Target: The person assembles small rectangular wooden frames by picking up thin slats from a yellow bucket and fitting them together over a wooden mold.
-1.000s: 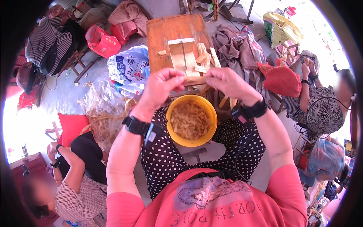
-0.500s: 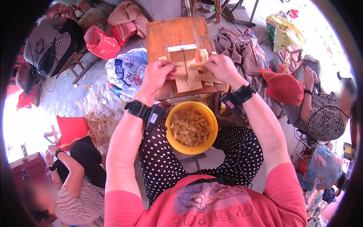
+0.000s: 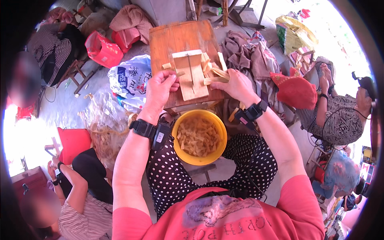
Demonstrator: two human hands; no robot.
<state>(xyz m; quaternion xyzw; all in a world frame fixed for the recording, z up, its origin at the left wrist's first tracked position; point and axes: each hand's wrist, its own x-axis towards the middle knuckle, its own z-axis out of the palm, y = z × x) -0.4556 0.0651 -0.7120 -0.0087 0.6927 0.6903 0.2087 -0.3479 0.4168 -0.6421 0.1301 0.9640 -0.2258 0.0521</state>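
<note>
A small wooden board (image 3: 186,90) with a pale raised block at its far end lies on the wooden table (image 3: 170,36). A thin dark metal strip (image 3: 191,70) runs along the board's middle. My left hand (image 3: 160,88), at the board's left edge, pinches a short tan piece (image 3: 180,74) between thumb and fingertips. My right hand (image 3: 239,87) is closed on flat tan strips (image 3: 218,77) at the board's right side; their tips reach over its edge. Between my knees stands a yellow bucket (image 3: 177,149), partly filled with short tan pieces (image 3: 198,136).
More tan pieces (image 3: 206,62) lie on the table right of the board. A white-and-blue plastic bag (image 3: 130,78) and clear plastic sheeting (image 3: 102,120) are at left, crumpled brown cloth (image 3: 238,50) at right. Seated people and a red stool (image 3: 74,144) surround me.
My right hand has drawn back toward me with strips in its fingers. My left hand has shifted slightly away from the metal strip. The whole view has shifted a little.
</note>
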